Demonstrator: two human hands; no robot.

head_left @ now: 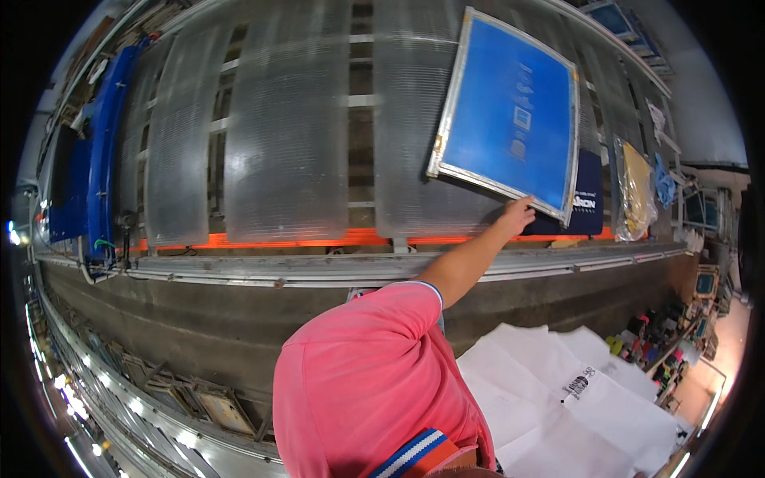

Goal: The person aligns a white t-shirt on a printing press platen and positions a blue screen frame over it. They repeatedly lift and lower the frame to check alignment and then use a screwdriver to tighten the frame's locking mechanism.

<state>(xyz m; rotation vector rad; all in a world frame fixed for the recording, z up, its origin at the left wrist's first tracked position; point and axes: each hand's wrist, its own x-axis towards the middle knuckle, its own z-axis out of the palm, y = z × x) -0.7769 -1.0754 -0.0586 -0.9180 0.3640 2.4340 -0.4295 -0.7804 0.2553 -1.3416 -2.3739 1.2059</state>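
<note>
We reach out with our right hand [519, 213] to the lower edge of a blue screen frame [510, 111], a flat blue mesh panel in a pale metal border. The fingers [527, 205] touch or pinch the frame's bottom rail near its lower right corner; we cannot tell if they are fully clenched on it or just pressing, since the hand is small and seen from behind. The frame sits tilted, leaning flat against the ribbed translucent panels [287, 119] that stand in a row in front of us, probably so the mesh faces out and the frame stays put on the slope. The panels hang over a slatted rack, with an orange strip [271, 239] glowing along their bottom edge. Just below the frame's right corner lies a dark blue cloth piece [588, 199], and beside it to the right a yellow item in a clear plastic bag [635, 191]. A long metal rail [239, 275] runs across between us and the panels. Our arm comes out of a pink shirt sleeve [374, 374] that fills the lower middle of the view. Our left hand is not in view. At lower right, white fabric sheets [558, 398] are spread in a loose stack on the tabletop, one with a small dark print, near at hand. A blue machine part [103, 151] stands at far left.
</note>
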